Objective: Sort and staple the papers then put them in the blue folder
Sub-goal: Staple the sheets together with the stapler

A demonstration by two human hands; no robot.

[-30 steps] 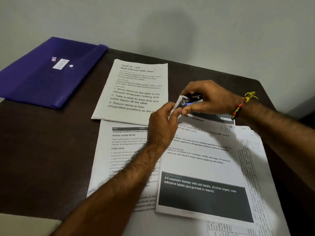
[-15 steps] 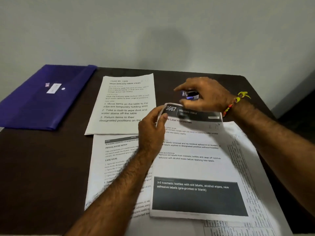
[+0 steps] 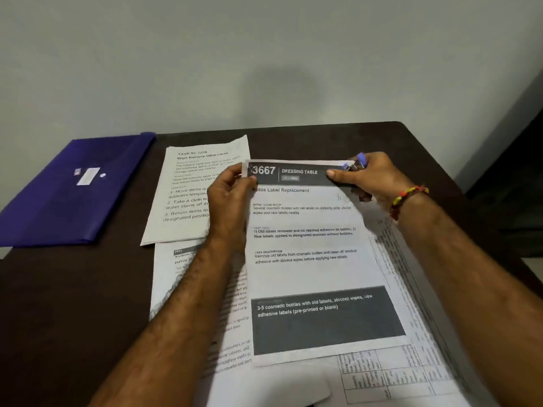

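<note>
A printed sheet headed "3667 Dressing Table" (image 3: 311,242) lies on top of other papers in front of me. My left hand (image 3: 229,198) pinches its top left corner. My right hand (image 3: 370,177) holds a small blue and black stapler (image 3: 357,163) at the sheet's top right corner, with the thumb pressing on the dark header. The blue folder (image 3: 70,189) lies shut at the far left of the table. A paper titled "Wipe balcony table clean" (image 3: 191,195) lies between the folder and my hands.
Under the top sheet lie a text page (image 3: 188,277) on the left and a page with tables (image 3: 411,362) on the right. The dark brown table (image 3: 73,304) ends at a grey wall behind and drops off at the right edge.
The stapler has moved from the sheet's top left corner to its top right corner. The curled corner now lies flat. My left hand slid to the top left corner. The camera tilted up.
</note>
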